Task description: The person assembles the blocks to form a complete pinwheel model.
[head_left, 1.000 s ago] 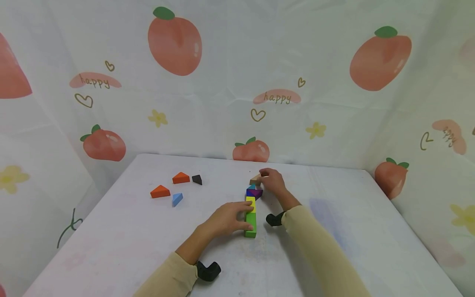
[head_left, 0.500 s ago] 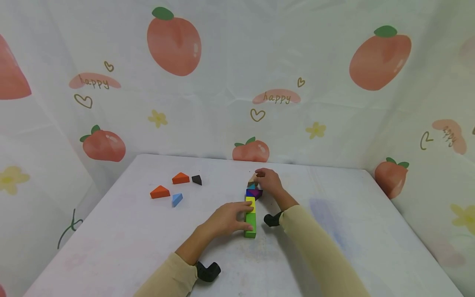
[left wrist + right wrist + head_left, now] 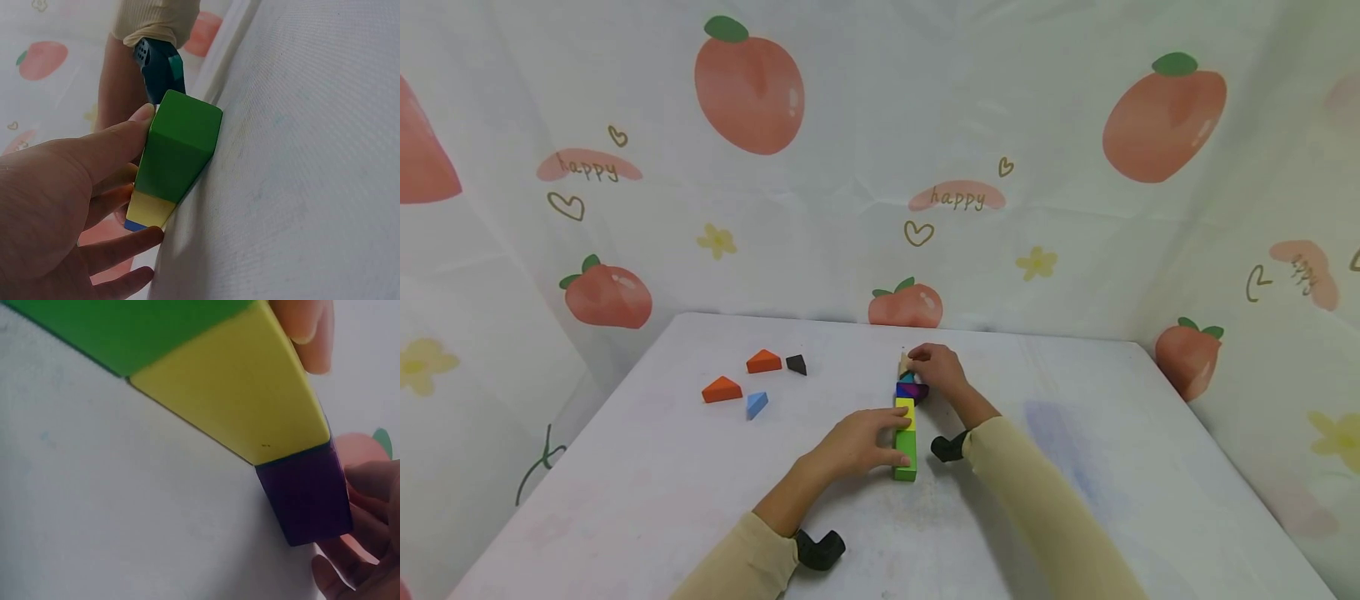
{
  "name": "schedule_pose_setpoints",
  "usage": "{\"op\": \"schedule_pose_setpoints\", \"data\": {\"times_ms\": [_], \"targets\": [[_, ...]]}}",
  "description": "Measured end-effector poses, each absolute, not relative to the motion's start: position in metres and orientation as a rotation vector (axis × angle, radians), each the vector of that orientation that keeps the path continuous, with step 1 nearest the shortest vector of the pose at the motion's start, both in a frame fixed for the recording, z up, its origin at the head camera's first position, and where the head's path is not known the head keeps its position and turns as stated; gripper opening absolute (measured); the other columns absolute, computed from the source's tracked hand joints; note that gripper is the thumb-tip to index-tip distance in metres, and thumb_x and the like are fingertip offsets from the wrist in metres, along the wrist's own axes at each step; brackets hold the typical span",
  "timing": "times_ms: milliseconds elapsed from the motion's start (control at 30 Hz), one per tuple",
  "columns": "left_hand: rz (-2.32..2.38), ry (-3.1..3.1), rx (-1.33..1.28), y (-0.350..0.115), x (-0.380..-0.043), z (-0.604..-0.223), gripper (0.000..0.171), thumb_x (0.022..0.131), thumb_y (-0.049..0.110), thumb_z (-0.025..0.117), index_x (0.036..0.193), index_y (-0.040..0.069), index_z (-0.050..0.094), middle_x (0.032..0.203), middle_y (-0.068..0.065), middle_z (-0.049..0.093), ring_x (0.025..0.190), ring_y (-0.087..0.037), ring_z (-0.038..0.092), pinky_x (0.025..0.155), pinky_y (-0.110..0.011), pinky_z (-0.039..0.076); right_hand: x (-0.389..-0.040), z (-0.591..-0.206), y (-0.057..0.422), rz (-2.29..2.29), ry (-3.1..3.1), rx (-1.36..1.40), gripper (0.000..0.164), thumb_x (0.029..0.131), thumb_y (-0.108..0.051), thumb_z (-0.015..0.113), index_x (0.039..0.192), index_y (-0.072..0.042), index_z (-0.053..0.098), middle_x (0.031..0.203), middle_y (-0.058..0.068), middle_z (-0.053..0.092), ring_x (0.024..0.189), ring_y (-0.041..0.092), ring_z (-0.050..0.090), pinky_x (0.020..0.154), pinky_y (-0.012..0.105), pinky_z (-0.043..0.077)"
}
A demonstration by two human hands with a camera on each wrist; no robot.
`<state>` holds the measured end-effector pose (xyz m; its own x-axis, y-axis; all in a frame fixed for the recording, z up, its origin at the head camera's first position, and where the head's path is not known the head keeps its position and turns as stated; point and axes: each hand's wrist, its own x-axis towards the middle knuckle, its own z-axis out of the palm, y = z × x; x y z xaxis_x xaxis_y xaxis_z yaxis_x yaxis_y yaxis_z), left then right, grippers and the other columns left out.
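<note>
In the head view, blocks lie in a row: a green block [image 3: 906, 454] nearest, a yellow block [image 3: 905, 413], a blue piece [image 3: 902, 389] beside a purple triangular block [image 3: 916, 392], then a small light-blue piece [image 3: 907, 377]. At the far end, my right hand [image 3: 942, 368] pinches a plain wooden block [image 3: 904, 365] between thumb and fingers. My left hand [image 3: 855, 442] rests against the row from the left, thumb on the green block and fingers touching the yellow one. In the right wrist view, the purple block [image 3: 306, 500] hides the wooden piece.
Two orange triangular blocks [image 3: 763, 362], a black block [image 3: 797, 365] and a light-blue triangle [image 3: 757, 405] lie apart at the table's back left. A fruit-print cloth [image 3: 850, 167] hangs behind the white table [image 3: 647, 467].
My right hand has moved a little left, bringing the wooden block from the row's right side to its far end and turning it. The left hand stays in place.
</note>
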<state>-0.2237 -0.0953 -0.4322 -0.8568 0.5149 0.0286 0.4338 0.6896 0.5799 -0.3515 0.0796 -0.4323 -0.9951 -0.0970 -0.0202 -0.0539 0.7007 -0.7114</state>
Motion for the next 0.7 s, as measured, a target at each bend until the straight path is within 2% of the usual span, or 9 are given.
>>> {"op": "schedule_pose_setpoints", "data": {"times_ms": [200, 700], "targets": [[0.890, 2.760, 0.767, -0.0948, -0.2228, -0.4311, 0.060, 0.084, 0.044, 0.074, 0.136, 0.017, 0.060, 0.143, 0.006, 0.050, 0.134, -0.020, 0.043, 0.108, -0.042, 0.036, -0.3502, -0.4358, 0.0767, -1.208, 2.863, -0.077, 0.029, 0.093, -0.029, 0.067, 0.112, -0.007, 0.069, 0.110, 0.010, 0.066, 0.098, 0.025, 0.060, 0.084, 0.036, 0.054], [0.885, 2.773, 0.791, -0.0954, -0.2235, -0.4315, 0.059, 0.083, 0.043, 0.075, 0.135, 0.017, 0.060, 0.143, 0.007, 0.050, 0.134, -0.019, 0.043, 0.108, -0.040, 0.036, -0.3452, -0.4346, 0.0750, -1.192, 2.872, -0.058, 0.027, 0.092, -0.030, 0.068, 0.106, -0.008, 0.069, 0.104, 0.009, 0.067, 0.091, 0.023, 0.058, 0.081, 0.036, 0.053]]}}
